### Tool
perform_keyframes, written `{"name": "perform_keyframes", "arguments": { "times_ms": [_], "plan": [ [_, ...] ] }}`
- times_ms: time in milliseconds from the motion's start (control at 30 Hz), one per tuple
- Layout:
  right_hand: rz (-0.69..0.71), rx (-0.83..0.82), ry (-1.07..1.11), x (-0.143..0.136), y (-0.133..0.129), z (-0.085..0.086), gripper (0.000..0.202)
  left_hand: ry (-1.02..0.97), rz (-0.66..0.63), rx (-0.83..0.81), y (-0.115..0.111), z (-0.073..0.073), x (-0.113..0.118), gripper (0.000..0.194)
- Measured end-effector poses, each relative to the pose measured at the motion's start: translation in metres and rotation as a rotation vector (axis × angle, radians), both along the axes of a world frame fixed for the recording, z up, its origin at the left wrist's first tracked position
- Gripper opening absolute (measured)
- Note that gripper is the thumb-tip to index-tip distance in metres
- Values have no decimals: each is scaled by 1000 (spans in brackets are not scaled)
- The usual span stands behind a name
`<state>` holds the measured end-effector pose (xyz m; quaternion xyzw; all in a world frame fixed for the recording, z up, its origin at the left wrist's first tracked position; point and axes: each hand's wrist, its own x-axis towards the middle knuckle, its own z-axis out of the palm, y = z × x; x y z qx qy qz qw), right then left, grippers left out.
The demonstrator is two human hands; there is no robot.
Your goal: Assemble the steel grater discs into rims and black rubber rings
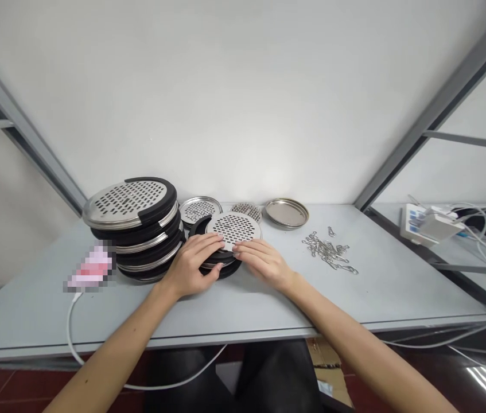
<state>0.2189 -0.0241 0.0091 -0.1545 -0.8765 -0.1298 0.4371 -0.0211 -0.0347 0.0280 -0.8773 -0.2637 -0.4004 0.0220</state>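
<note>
A round metal lid (234, 228) with many slots sits in front of me, on top of a small pile of black-rimmed round cases (227, 268). My left hand (194, 261) grips its left side, fingers over the rim and thumb lower down beside the black edge. At the right edge, the fingers of my right hand (264, 263) press on the same lid, with that thumb hidden. Left of my hands rises a tall stack of similar round cases (133, 209), black-edged with a slotted top.
Behind lie another slotted disc (201, 211), a perforated plate (247, 210) and a shallow metal dish (287, 213). A heap of small metal clips (329, 251) is on the right. A blurred pink item (92, 267) with a white cable lies left. A power strip (427, 222) stands far right.
</note>
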Motion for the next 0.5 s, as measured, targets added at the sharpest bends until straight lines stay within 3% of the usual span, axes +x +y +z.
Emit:
{"name": "perform_keyframes", "arguments": {
  "times_ms": [233,500],
  "plan": [
    [-104,-184,123,11,3,3,45,-32,5,-23,-2,-1,0,42],
    [-267,-482,354,18,13,0,32,-72,-14,-59,-1,1,-1,38]
  ]
}}
